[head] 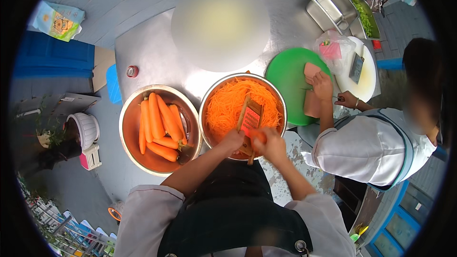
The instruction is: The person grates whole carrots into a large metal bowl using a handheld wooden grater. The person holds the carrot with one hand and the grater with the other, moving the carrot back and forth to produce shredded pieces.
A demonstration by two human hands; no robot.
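Observation:
My left hand point(232, 141) grips the near part of a wooden-framed grater point(251, 119), which leans into a round metal bowl point(204, 99). My right hand point(274, 145), slightly blurred, holds a carrot piece point(257, 138) against the lower part of the grater's face. Shredded carrot point(223, 109) heaps up in the bowl around and beneath the grater. Just left stands a second metal bowl point(125, 128) with several whole carrots point(167, 114) lying in it. How much of the carrot piece is left is hidden by my fingers.
On the right a co-worker's hand point(322, 86) rests on pink blocks of food on a green round board point(285, 67). A cleaver point(356, 67) lies on a white board point(369, 82). Metal pans point(332, 7) stand behind. A red can point(132, 71) is at the table's left.

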